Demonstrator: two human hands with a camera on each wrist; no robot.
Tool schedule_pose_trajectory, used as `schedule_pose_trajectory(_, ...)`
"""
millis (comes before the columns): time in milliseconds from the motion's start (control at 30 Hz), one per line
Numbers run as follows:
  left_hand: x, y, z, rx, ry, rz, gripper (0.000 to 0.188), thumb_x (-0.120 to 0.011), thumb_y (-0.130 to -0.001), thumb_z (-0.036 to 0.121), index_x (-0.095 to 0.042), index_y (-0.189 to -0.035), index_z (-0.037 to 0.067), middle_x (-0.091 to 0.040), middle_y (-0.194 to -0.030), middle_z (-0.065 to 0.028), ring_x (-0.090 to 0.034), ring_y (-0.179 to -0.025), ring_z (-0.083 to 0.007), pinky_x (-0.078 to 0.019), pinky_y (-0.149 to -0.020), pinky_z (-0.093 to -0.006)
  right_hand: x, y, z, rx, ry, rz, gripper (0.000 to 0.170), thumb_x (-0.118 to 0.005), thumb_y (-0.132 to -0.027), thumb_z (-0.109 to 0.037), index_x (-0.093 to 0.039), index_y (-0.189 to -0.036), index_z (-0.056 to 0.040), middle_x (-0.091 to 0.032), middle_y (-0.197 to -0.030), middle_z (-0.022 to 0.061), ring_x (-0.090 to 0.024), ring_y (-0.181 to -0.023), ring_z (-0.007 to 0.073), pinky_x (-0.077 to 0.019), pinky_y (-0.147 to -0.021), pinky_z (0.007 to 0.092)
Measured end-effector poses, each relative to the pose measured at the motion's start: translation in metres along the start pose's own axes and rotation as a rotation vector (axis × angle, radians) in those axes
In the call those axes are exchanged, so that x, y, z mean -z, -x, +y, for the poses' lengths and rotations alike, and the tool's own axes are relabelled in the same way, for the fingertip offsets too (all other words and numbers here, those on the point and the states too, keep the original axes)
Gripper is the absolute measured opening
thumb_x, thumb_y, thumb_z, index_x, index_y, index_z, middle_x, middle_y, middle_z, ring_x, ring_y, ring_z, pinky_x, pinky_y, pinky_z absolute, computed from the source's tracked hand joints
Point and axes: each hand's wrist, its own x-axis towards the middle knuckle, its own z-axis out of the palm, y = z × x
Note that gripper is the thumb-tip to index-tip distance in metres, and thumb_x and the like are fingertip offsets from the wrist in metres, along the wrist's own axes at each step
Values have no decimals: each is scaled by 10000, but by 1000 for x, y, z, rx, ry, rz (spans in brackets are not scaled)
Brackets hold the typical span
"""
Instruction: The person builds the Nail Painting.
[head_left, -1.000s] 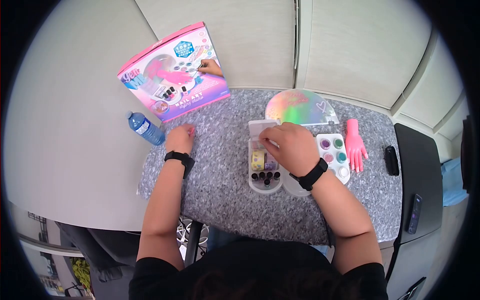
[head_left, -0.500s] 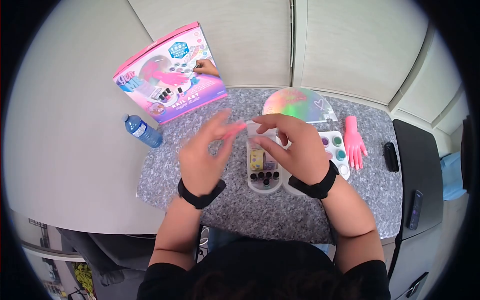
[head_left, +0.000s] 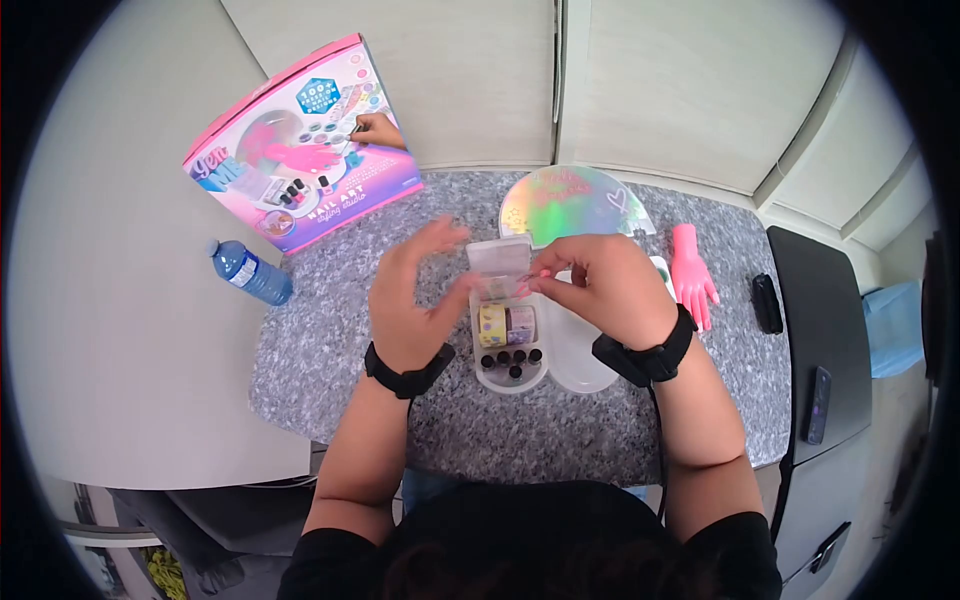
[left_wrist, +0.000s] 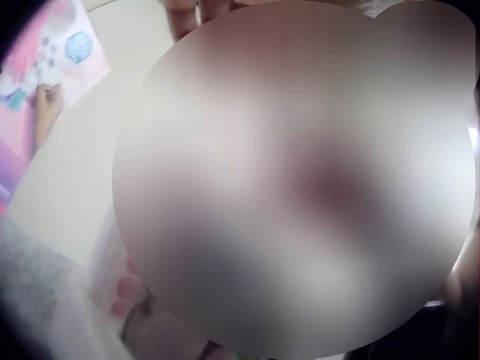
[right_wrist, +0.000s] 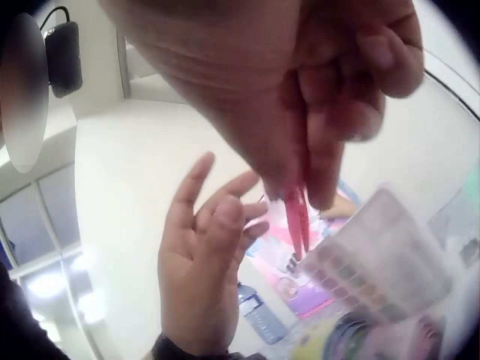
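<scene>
Between its thumb and fingers, my right hand (head_left: 615, 290) pinches a small pink tweezer-like tool (right_wrist: 298, 221), its tips pointing down in the right wrist view. My left hand (head_left: 405, 300) is just left of it with fingers spread, holding nothing that shows. Below both hands lies a white case (head_left: 510, 382) with its small clear lid (head_left: 500, 256) raised. Inside are a yellow patterned roll (head_left: 492, 325), a purple roll (head_left: 520, 325) and several black-capped little bottles (head_left: 515, 372). In the right wrist view, rows of pinkish pieces (right_wrist: 352, 281) show by the lid.
Beyond the case stands a holographic half-round panel (head_left: 570, 205). A pink model hand (head_left: 691, 275) and a black case (head_left: 767, 303) lie to the right. A printed box (head_left: 310, 150) and a water bottle (head_left: 250, 272) are on the left. The counter (head_left: 340, 370) is speckled grey.
My left hand has come from beside the bottle to the case, and the pink tool it carried is now in my right hand. The head view has shifted slightly.
</scene>
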Motion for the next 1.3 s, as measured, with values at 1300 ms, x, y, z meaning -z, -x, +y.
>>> schedule_pose_trajectory(1300, -10, 9, -27, 34, 145, -120, 218, -837, -893, 59, -787, -1105, 57, -761, -1283, -116, -725, -1134, -256, -567, -987, -363, -23, 1, 32, -31, 302, 129, 270, -853, -863, -224, -701, -1047, -99, -793, -992, 104, -760, -955, 338, -589, -795, 468)
